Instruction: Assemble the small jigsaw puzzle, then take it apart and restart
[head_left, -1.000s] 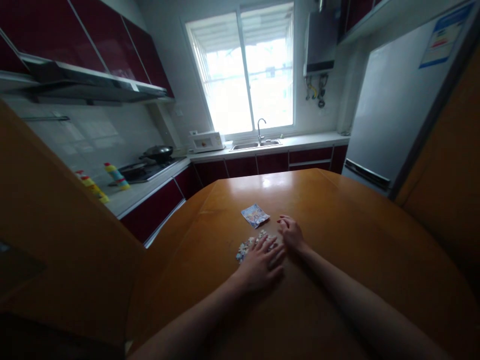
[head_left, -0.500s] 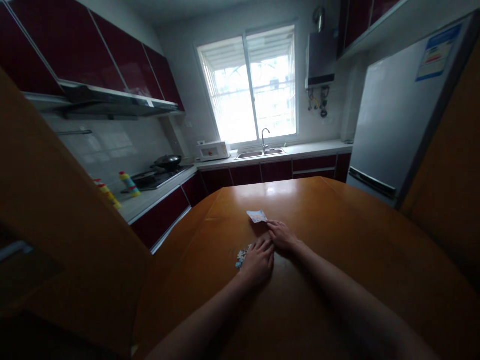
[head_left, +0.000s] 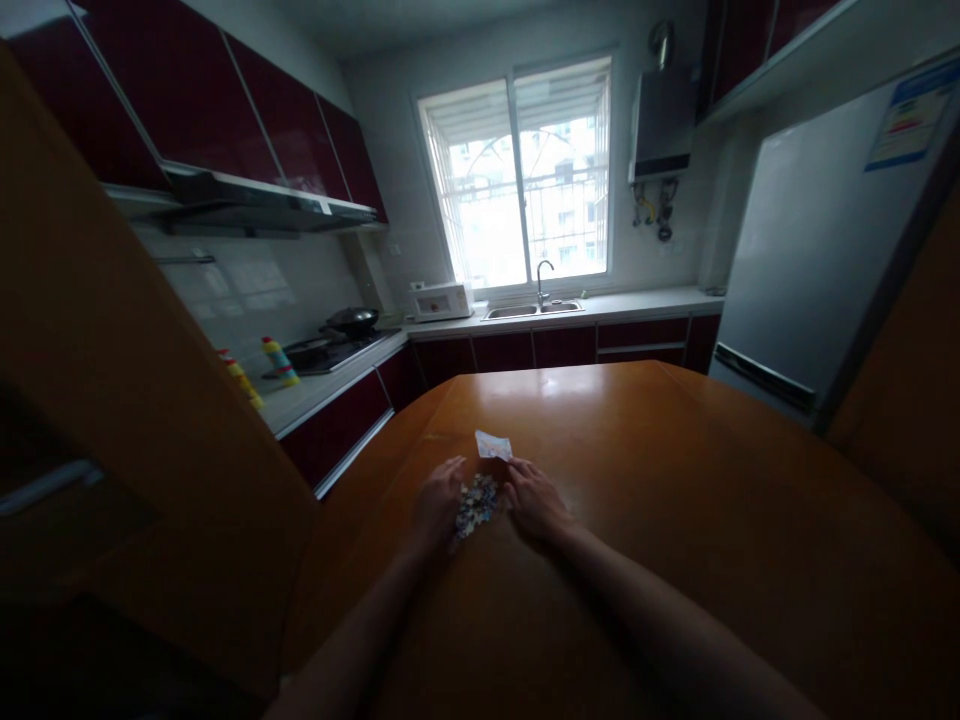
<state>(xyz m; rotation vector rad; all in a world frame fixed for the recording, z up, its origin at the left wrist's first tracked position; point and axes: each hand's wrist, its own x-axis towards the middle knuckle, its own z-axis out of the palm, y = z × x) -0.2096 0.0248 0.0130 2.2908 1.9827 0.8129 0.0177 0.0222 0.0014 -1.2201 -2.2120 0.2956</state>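
A small heap of jigsaw pieces (head_left: 475, 502) lies on the orange wooden table (head_left: 675, 500). My left hand (head_left: 437, 505) rests on the table at the heap's left side, fingers stretched out and touching the pieces. On the right side, my right hand (head_left: 534, 502) lies flat with its fingers against the heap. Both hands flank the pieces and hold nothing. Just beyond them lies a small printed card (head_left: 493, 446), pale and glossy.
Behind the table runs a kitchen counter with a sink (head_left: 532, 309), a white microwave (head_left: 441, 301), a hob with a wok (head_left: 349, 321) and two yellow bottles (head_left: 279, 361). A grey fridge (head_left: 810, 250) stands at the right. Dark red cabinets hang above.
My left hand has slid from on top of the pieces to their left side, uncovering them. My right hand drew in against their right side. The view has shifted.
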